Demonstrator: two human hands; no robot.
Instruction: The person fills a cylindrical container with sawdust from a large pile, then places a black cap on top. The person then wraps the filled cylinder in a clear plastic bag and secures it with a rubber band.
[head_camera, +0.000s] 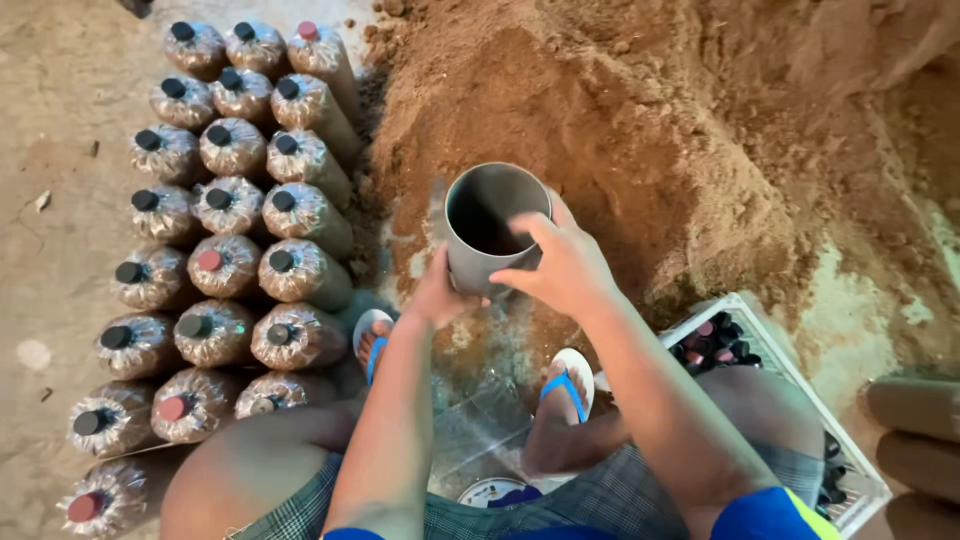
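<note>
1. Grey cylinder (493, 228), open at the top and dark inside, is held upright between both hands, right at the foot of the brown sawdust heap (640, 130)
2. Right hand (562, 262) wraps over the cylinder's near right side, fingers curled tight on the rim and wall
3. Left hand (437, 293) grips the lower left of the cylinder from underneath, closed on its wall
4. Clear plastic sheet (480, 420) lies on the ground below the cylinder, between the person's feet, which wear white sandals with blue straps (567, 385)
5. Checked shorts (600, 500) cover the bent knees at the bottom of the view
6. Filled plastic bags (225, 240) stand packed in three rows to the left, touching one another, each closed at the neck with a cap, most black and a few red
7. White crate (775, 360) sits to the right behind the right arm, holding loose black and red caps
8. Concrete floor (60, 150) stretches out past the bags on the far left
</note>
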